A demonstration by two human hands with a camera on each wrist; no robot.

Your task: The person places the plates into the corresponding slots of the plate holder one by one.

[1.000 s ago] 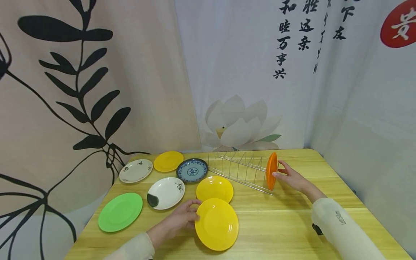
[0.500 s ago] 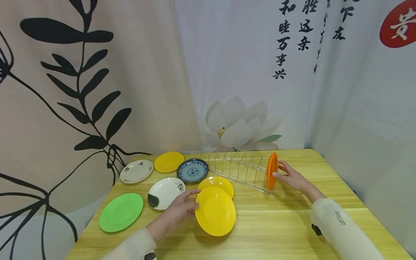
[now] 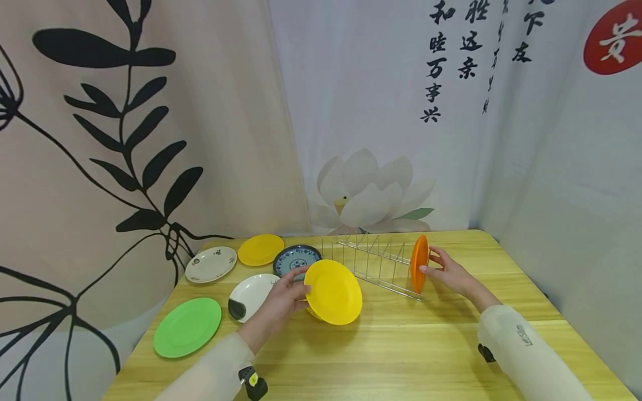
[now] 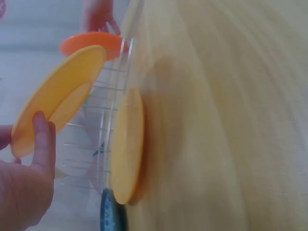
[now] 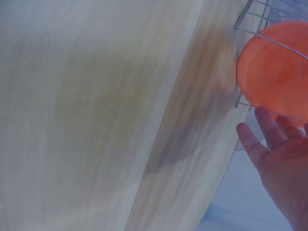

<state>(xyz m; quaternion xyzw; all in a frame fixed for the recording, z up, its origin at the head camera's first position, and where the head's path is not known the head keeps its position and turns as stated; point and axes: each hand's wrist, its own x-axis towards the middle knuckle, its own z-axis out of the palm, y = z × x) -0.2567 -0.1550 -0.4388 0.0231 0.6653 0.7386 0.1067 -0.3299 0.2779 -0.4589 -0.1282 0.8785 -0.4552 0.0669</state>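
Left hand [image 3: 279, 303], arm in from lower left, pinches yellow plate [image 3: 334, 292] by its left rim: frame centre, tilted, held clear above lower plate [image 4: 127, 149]. Right hand [image 3: 453, 274], right of centre, fingers spread, nearly straight, at orange plate [image 3: 419, 264], upright in rack's [image 3: 386, 286] right end.

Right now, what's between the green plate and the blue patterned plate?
In the head view, a white plate with a dark patch lies between them, partly hidden by the left hand.
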